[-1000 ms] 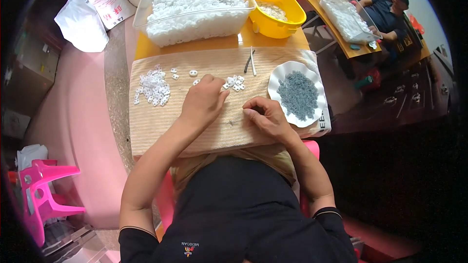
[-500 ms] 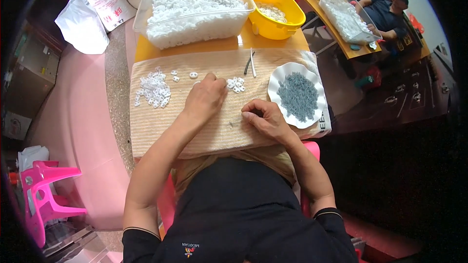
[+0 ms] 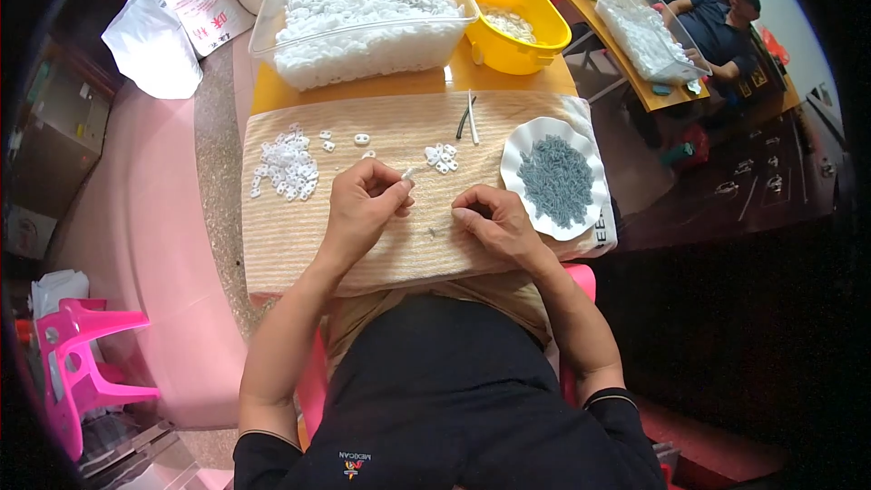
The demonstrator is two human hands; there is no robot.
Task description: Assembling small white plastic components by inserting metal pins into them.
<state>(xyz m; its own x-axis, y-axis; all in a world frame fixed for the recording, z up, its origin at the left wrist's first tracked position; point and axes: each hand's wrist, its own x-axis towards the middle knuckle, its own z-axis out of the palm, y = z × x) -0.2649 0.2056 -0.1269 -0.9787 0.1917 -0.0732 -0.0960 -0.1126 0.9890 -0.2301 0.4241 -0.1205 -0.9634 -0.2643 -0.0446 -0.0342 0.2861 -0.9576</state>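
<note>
My left hand (image 3: 363,209) pinches a small white plastic piece (image 3: 408,174) between thumb and fingertips above the striped towel (image 3: 299,245). Thumb and forefinger of my right hand (image 3: 497,225) are pressed together; anything between them is too small to make out. A heap of white two-holed plastic pieces (image 3: 286,168) lies at the left, with a few loose ones beside it. Beyond my hands is a smaller group of white pieces (image 3: 443,159). On the right, a white wavy-rimmed plate (image 3: 511,159) holds many small grey rods (image 3: 555,181).
Behind the towel stand a clear bin (image 3: 363,36) full of white pieces and a yellow basin (image 3: 522,50). A white stick (image 3: 473,118) and a black stick (image 3: 462,123) lie near the towel's far edge. Across the room, a person (image 3: 717,32) sits by another bin (image 3: 649,41).
My left hand has drawn back toward me from beside the smaller white group, and a white piece now shows at its fingertips. My right hand has hardly moved.
</note>
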